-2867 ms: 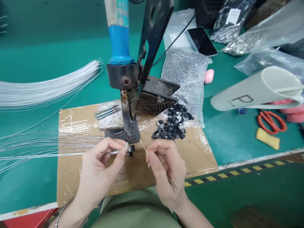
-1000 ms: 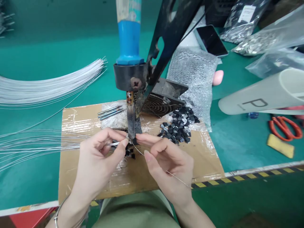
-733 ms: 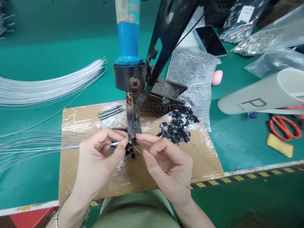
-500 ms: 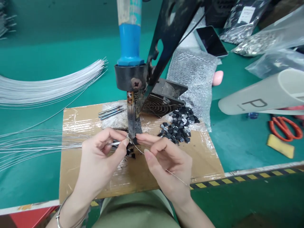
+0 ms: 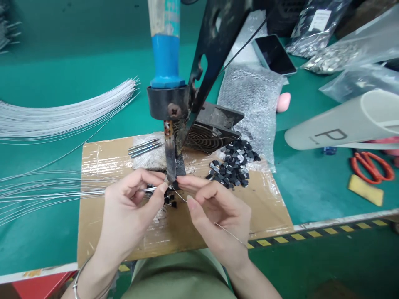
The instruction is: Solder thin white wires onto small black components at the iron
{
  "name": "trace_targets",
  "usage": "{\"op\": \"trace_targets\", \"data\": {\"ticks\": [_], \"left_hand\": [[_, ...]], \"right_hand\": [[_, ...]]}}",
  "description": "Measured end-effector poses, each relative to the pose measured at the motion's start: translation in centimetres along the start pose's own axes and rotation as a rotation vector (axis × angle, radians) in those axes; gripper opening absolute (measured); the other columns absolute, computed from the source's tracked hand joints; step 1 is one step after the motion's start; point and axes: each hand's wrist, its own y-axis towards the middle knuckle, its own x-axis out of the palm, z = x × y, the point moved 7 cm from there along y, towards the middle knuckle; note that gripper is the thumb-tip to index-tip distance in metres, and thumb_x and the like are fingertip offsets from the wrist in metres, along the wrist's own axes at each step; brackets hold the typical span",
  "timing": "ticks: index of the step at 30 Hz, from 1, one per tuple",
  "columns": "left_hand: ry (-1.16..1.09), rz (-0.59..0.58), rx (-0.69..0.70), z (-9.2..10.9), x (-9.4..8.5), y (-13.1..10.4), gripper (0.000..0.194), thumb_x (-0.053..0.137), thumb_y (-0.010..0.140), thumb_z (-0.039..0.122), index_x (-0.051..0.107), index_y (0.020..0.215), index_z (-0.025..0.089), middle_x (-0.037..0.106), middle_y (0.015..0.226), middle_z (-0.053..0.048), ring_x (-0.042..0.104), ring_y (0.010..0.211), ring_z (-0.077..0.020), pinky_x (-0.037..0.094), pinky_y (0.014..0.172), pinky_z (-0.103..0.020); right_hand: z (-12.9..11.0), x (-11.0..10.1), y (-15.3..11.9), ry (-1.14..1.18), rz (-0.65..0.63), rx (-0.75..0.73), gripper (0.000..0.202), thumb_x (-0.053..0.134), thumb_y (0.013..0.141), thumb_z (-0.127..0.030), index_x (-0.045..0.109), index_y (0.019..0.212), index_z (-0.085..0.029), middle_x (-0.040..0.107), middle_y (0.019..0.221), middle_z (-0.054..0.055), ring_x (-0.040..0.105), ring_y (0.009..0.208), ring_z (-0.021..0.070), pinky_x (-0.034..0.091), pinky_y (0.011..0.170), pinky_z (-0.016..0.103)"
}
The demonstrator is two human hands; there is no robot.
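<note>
My left hand (image 5: 132,211) pinches a thin grey wire (image 5: 149,189) between thumb and forefinger, right at the tip of an upright soldering iron (image 5: 166,58). What sits at the wire's end is too small to make out. A strand of solder wire (image 5: 180,196) runs through my right hand (image 5: 220,216), closed on it, its free end curving up to the iron's tip (image 5: 170,160). My right forefinger reaches close beside that tip. Black connectors (image 5: 171,203) lie partly hidden behind my left hand, on a cardboard sheet (image 5: 264,216).
A black metal bracket (image 5: 215,50) holds the iron, with a small fan (image 5: 205,139) behind. Black connector pieces (image 5: 232,166) are piled to the right. Loose wires (image 5: 46,187) and a wire bundle (image 5: 77,110) lie left. Scissors (image 5: 370,168), a yellow sponge (image 5: 365,190) and a pale cup (image 5: 336,124) are right.
The whole view has shifted slightly, so things appear a little further left. Both hands keep nearly the same pose at the iron's tip.
</note>
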Motion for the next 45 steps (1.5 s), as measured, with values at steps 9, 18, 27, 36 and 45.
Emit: {"op": "trace_targets", "data": {"ticks": [9,18,27,36,45], "left_hand": [[0.040,0.020,-0.004,0.17,-0.18,-0.04,0.013,0.079,0.083,0.012,0.074,0.076,0.021,0.076,0.082,0.000,0.069,0.071,-0.0111,0.053,0.065,-0.017],[0.008,-0.009,0.003,0.00,-0.11,-0.11,0.013,0.079,0.084,0.011,0.075,0.078,0.022,0.077,0.084,0.001,0.071,0.075,-0.0104,0.054,0.068,-0.015],[0.021,0.014,0.014,0.39,-0.07,-0.22,0.012,0.079,0.084,0.013,0.075,0.076,0.021,0.077,0.083,-0.001,0.073,0.077,-0.0145,0.058,0.071,-0.020],[0.056,0.019,0.006,0.08,-0.11,-0.27,0.012,0.079,0.082,0.012,0.075,0.076,0.021,0.076,0.081,0.000,0.071,0.074,-0.0116,0.052,0.063,-0.015],[0.047,0.020,-0.002,0.39,-0.07,-0.37,0.012,0.079,0.084,0.012,0.075,0.076,0.021,0.076,0.083,0.000,0.072,0.076,-0.0128,0.054,0.066,-0.016]], "right_hand": [[0.20,0.02,-0.12,0.018,0.000,0.005,0.018,0.071,0.097,-0.010,0.066,0.086,-0.025,0.081,0.126,0.005,0.078,0.118,0.0226,0.061,0.110,0.040],[0.03,0.01,-0.26,-0.014,-0.015,-0.008,0.019,0.070,0.097,-0.009,0.064,0.087,-0.024,0.081,0.127,0.005,0.077,0.119,0.0215,0.060,0.111,0.039],[-0.27,0.14,0.02,-0.050,-0.010,-0.018,0.019,0.071,0.096,-0.009,0.064,0.085,-0.024,0.082,0.124,0.007,0.079,0.116,0.0232,0.062,0.109,0.041],[0.10,-0.02,-0.20,-0.029,0.006,-0.019,0.019,0.071,0.097,-0.009,0.065,0.087,-0.025,0.082,0.124,0.004,0.078,0.116,0.0204,0.061,0.108,0.036],[-0.28,0.07,0.03,-0.050,0.002,-0.034,0.021,0.071,0.095,-0.007,0.066,0.085,-0.025,0.082,0.122,0.002,0.079,0.113,0.0179,0.060,0.107,0.032]]}}
